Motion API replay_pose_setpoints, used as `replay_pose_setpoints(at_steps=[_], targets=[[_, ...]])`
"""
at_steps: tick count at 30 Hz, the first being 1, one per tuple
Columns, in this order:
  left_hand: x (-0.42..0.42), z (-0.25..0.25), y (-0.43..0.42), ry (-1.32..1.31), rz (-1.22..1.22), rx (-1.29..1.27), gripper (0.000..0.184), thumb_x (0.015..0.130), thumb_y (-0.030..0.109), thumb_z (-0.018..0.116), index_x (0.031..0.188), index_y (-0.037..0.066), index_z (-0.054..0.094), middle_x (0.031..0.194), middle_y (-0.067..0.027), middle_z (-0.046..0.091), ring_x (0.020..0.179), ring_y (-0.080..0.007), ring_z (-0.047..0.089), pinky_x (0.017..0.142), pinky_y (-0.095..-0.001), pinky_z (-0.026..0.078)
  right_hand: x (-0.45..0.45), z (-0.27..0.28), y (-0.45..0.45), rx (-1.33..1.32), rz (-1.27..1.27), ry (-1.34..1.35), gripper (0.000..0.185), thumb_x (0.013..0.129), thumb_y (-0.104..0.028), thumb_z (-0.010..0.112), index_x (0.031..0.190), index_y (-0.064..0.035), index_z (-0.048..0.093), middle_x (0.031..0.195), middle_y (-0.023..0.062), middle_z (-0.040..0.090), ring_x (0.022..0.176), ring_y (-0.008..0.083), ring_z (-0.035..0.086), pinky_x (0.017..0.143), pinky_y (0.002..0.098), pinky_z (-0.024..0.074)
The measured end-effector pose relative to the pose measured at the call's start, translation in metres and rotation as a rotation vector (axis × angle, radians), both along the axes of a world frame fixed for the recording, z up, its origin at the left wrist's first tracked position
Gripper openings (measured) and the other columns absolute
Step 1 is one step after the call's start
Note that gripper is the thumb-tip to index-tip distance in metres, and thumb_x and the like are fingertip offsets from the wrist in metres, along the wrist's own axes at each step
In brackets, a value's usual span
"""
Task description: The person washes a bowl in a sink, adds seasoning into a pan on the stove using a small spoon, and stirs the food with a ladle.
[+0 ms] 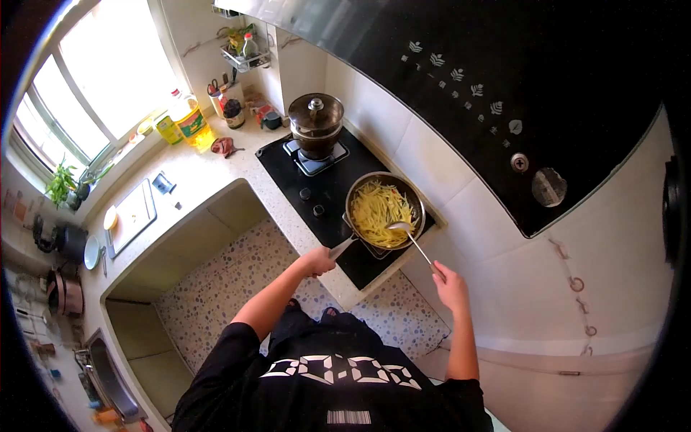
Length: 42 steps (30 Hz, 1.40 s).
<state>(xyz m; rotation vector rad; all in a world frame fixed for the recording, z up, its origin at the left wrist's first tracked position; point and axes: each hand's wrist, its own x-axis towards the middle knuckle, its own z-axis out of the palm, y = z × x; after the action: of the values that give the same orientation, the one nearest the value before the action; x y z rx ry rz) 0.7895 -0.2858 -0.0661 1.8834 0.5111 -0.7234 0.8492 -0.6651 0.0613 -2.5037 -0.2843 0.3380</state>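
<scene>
A frying pan (pixel 352 193) sits on the near burner of the black gas stove (pixel 291 180). Pale yellow shredded strips, perhaps potato, (pixel 380 209) fill much of it. My left hand (pixel 317 262) is wrapped round the pan's handle (pixel 344 247). In my right hand (pixel 450 286) is the long handle of a metal ladle (pixel 400 227), closed between the fingers. The ladle's bowl rests among the strips at the pan's right side.
A lidded pot (pixel 315 126) stands on the far burner. Along the counter are an oil bottle (pixel 191 124), a cutting board (pixel 132 218) and a phone-like object (pixel 163 183). The range hood (pixel 468 108) overhangs the stove at the right. A sink (pixel 111 381) lies at lower left.
</scene>
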Motion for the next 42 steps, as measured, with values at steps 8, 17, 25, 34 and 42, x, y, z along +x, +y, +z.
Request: replay_pose_setpoints(at_steps=[8,17,25,34,42], targets=[[0.000,-0.028,-0.007,0.087,0.026,-0.154,0.012,0.084,0.017,0.063,0.086,0.007,0.056,0.060,-0.0037,0.049,0.043,-0.0152,0.042,0.039,-0.0344,0.033,0.021,-0.038,0.034,-0.006,0.025,-0.024,0.041,0.094,-0.026,0.063,0.134,-0.0167,0.061,0.117,0.0166,0.069,0.102,0.0368,0.067,0.087,0.0419,0.0528],[-0.004,-0.018,-0.014,0.065,0.091,-0.157,0.014,0.085,0.019,0.065,0.085,0.007,0.056,0.059,-0.0026,0.047,0.043,-0.0138,0.039,0.040,-0.0335,0.031,0.015,-0.078,0.076,0.043,0.021,-0.115,0.043,0.095,-0.030,0.061,0.137,-0.0201,0.059,0.098,0.0179,0.072,0.085,0.0382,0.068,0.075,0.0432,0.0542],[-0.005,0.026,-0.017,0.088,0.063,-0.156,0.015,0.087,0.020,0.067,0.086,0.006,0.059,0.060,-0.0026,0.047,0.043,-0.0140,0.039,0.039,-0.0336,0.029,-0.042,-0.114,0.075,0.034,0.130,-0.133,0.056,0.094,-0.029,0.059,0.148,-0.0193,0.046,0.085,0.0210,0.069,0.066,0.0386,0.064,0.059,0.0477,0.0496],[-0.003,-0.008,-0.004,0.045,0.053,-0.233,0.018,0.084,0.015,0.067,0.098,0.005,0.063,0.063,-0.0026,0.050,0.044,-0.0130,0.042,0.040,-0.0320,0.033,-0.058,-0.040,0.050,0.159,-0.030,0.102,0.048,0.091,-0.026,0.063,0.137,-0.0137,0.058,0.110,0.0196,0.070,0.097,0.0399,0.067,0.086,0.0451,0.0523],[-0.003,0.002,0.003,0.026,0.035,-0.317,0.025,0.086,0.017,0.069,0.106,0.006,0.062,0.066,-0.0027,0.050,0.046,-0.0124,0.041,0.042,-0.0318,0.033,-0.060,-0.106,0.102,0.102,0.016,0.075,0.064,0.095,-0.026,0.064,0.153,-0.0174,0.037,0.109,0.0191,0.070,0.097,0.0346,0.068,0.083,0.0418,0.0530]])
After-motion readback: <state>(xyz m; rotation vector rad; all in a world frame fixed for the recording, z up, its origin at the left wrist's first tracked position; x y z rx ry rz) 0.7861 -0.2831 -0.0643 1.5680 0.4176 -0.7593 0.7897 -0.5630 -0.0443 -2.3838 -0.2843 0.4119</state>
